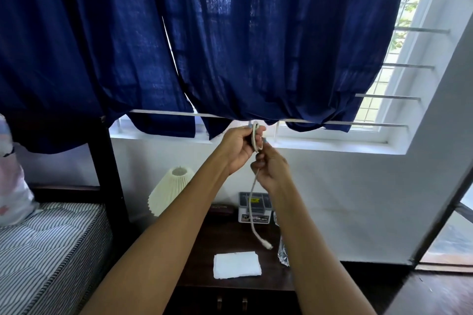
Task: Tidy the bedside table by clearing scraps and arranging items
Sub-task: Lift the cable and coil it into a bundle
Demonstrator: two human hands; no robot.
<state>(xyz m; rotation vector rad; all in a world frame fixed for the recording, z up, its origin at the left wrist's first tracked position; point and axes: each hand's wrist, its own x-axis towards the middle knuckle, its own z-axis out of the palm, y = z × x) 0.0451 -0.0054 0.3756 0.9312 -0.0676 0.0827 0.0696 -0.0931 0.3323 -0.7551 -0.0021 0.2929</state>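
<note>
White cable (254,202) coiled in left hand (239,144); right hand (271,169) pinches strand just below, apparently; loose end dangles above table (204,243).

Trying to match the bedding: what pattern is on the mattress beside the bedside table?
Narrow dark and white stripes cover the mattress, seen best at lower left of the head view.
</note>
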